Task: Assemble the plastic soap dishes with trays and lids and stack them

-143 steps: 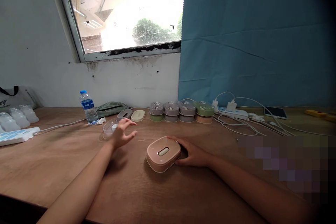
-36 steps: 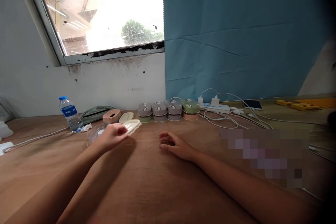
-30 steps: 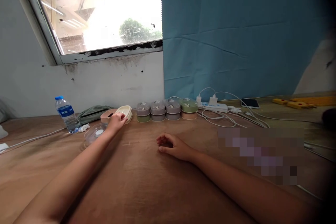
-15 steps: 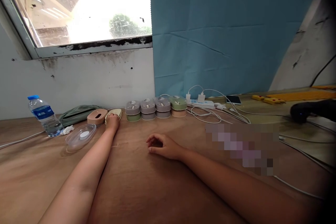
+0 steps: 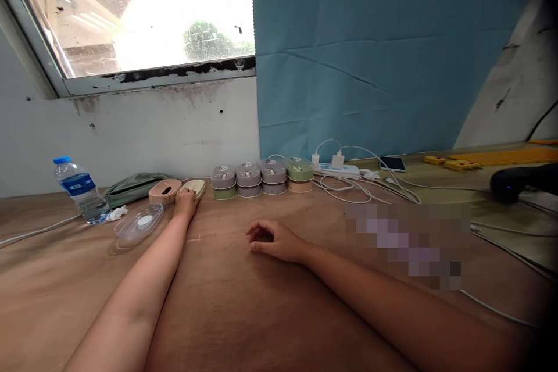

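Tabletop (image 5: 226, 302) roomy around right hand (image 5: 275, 239), left hand (image 5: 185, 201) on edge of cream lids (image 5: 197, 187)

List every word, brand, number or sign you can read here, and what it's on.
Nothing can be read for certain; these bear print or marks:
Bottle: white characters on the blue label, too blurred to read.
Boxes: small round marks on lids, too small to read.
Power strip: blue markings, too small to read.
Pixelated patch: any text there is hidden.
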{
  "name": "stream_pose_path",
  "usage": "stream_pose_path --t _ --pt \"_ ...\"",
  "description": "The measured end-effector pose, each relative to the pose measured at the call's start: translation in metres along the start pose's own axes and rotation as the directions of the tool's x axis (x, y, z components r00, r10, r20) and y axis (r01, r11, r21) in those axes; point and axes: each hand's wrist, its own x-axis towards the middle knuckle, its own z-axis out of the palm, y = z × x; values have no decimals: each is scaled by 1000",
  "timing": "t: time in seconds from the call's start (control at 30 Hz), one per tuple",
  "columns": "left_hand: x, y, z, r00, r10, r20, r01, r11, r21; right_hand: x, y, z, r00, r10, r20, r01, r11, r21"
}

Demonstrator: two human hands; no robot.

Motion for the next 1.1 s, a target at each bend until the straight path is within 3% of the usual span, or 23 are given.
stream_pose_path --t 0.37,0.5,0.6,0.7,0.8,0.93,1.1 --pt "-11 8 -5 996 -35 -78 34 999 -19 1 0 0 1000 20 0 -20 1000 -3" --pt "-8 10 -16 980 -112 -166 110 994 -23 1 0 1 1000 18 -2 -18 1000 -18" --pt "5 -3 -31 953 -230 -197 227 973 -36 0 -2 1 999 37 -4 -37 999 1" --pt "23 -30 -44 918 -381 -114 378 925 -44 0 -5 0 998 67 -11 -67 997 23" --pt "39 -59 -50 875 -480 68 483 875 -35 -1 -8 -2 997 78 -13 -78 997 23" --pt "47 -79 -45 850 -463 252 488 872 -45 0 -7 -3 997 81 -16 -80 995 52" --pt "45 -86 -35 854 -448 264 479 876 -60 1 -2 -2 994 105 -12 -103 989 104"
